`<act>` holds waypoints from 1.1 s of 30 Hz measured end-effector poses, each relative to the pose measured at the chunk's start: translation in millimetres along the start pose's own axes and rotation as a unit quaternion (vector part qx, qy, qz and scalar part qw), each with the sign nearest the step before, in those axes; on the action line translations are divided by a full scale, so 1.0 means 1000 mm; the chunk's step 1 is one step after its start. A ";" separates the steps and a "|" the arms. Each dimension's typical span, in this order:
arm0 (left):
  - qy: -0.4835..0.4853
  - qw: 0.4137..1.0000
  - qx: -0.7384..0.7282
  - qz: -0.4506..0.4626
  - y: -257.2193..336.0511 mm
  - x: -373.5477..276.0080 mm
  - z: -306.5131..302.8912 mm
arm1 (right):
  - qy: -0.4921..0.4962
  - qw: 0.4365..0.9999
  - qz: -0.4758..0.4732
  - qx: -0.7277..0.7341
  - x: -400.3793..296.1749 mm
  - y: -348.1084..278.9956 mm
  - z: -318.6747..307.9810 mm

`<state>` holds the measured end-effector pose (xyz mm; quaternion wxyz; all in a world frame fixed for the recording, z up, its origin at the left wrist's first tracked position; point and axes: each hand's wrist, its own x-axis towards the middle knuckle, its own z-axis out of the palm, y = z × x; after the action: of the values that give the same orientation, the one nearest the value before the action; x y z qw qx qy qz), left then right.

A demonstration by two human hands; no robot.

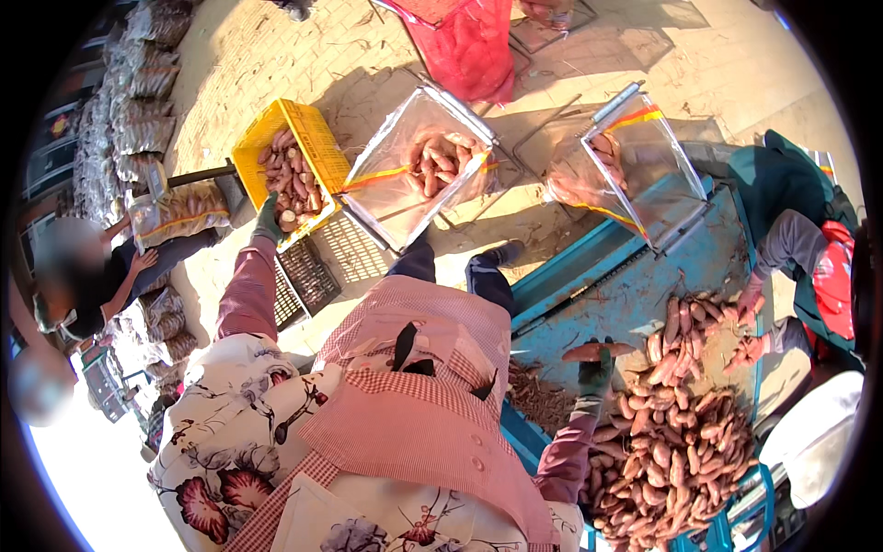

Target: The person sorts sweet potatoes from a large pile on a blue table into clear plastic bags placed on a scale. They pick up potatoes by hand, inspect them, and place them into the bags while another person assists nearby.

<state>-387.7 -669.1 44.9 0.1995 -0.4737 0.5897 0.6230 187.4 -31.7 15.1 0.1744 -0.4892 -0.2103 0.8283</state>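
Observation:
My left hand point(268, 219), in a green glove, is at the near rim of a yellow plastic crate point(314, 141) that holds sweet potatoes point(293, 172); whether it grips the rim or a root cannot be made out. In my right hand point(596, 369), also gloved, is a long sweet potato point(599, 351), held over the blue metal table point(552, 331). A large heap of sweet potatoes point(662, 455) lies on the table to the right of that hand. Ahead, a clear plastic bag point(386, 183) stretched on a metal frame has sweet potatoes at its bottom.
Another framed clear bag point(648, 159) stands over the table's far edge. A co-worker's hands point(748, 331) touch roots at the right. A black crate point(307, 276) sits below the yellow one. A red mesh sack point(476, 55) is ahead; at left, a person holds a filled bag point(179, 214).

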 end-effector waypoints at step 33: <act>-0.647 0.485 0.587 -0.042 -0.346 -0.465 0.356 | -0.074 0.907 -0.100 0.402 -0.004 0.034 0.011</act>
<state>-14.9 -118.1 188.5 0.7827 0.2657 0.5025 0.2536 176.8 -64.4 5.6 0.4220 -0.2915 0.0803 0.8547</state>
